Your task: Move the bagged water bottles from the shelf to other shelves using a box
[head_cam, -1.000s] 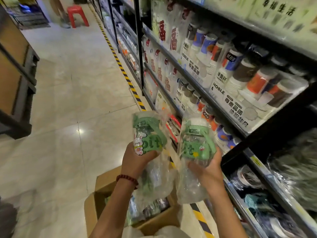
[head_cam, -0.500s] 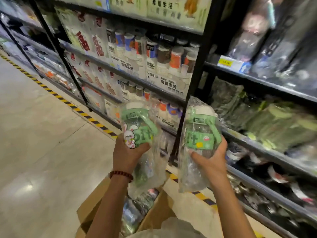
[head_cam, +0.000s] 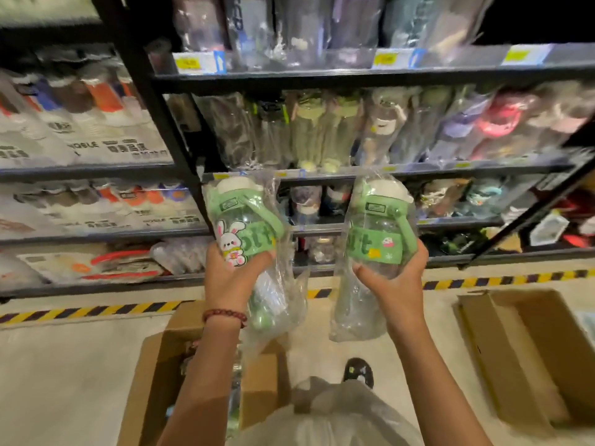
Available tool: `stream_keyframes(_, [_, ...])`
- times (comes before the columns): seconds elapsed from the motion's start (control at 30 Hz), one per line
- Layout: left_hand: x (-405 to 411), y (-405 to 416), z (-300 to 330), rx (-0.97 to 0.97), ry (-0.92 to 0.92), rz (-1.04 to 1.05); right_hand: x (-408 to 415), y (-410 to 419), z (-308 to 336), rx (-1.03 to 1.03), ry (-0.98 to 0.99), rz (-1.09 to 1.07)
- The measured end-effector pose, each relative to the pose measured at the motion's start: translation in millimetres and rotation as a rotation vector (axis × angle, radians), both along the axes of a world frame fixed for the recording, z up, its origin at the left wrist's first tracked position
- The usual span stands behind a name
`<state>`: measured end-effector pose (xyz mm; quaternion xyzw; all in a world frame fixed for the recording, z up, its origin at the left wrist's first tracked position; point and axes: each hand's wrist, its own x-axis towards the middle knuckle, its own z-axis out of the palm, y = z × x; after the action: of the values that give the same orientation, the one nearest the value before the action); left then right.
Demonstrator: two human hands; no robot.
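The left hand is gripping a bagged green bottle, fingers curled around it. The right hand is gripping another bagged bottle likewise.

The view has swung to face the bottle shelves, revealing a second box.

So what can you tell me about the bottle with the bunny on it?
The bunny bottle is clear plastic with a white cap, a green collar, a green carry strap and a green band bearing letters and a white rabbit sticker. It sits inside a loose, crinkly see-through bag that hangs below it. The left hand grips it around the lower body, holding it roughly upright, tilted a little, in the air in front of the shelves and above an open cardboard box.
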<state>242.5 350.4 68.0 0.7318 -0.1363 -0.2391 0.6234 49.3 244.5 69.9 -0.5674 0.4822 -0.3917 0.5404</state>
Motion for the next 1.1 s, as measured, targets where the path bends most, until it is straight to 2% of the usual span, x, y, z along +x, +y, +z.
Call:
stream_keyframes(0.27, [-69.4, -101.1, 12.6, -0.009, -0.029, -0.265, -89.9, -51.1, 5.0, -0.031, -0.068, -0.23])
stream_keyframes(0.73, [-259.2, -296.7, 40.4, -0.098, -0.102, -0.452, -268.7, -217.5, 26.7, -0.153, -0.037, -0.383])
stream_keyframes(0.93, [-294.2, -364.0, 56.7, -0.143, -0.128, -0.474, -289.4, -276.4, 28.0, -0.129, -0.052, -0.405])
stream_keyframes(1.1, [-283.8, -434.6, 85.2, -0.219, -0.173, -0.521, -273.0, -340.9, 38.1, -0.153, -0.095, -0.353])
